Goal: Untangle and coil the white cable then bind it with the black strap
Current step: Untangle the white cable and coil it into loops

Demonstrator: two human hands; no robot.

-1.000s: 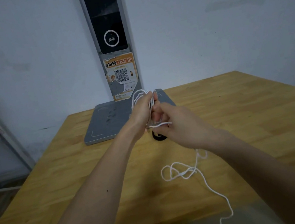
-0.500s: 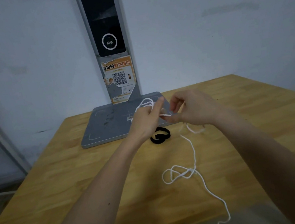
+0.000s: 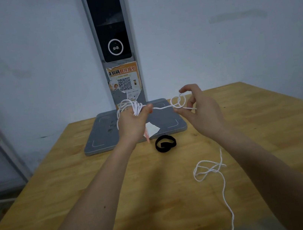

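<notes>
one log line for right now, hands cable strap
left hand: grips coiled thin white cable | right hand: pinches knot | black strap loop: on table

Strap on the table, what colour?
Black. The strap lies looped on the wooden table, seen in the head view, the only one.

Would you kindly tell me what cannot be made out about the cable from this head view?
- White cable: its far end runs off the bottom edge.
- The stretch from the right hand down to the table is hidden behind that hand and wrist.
- How many coils the left hand grips: its fingers cover them.
</notes>
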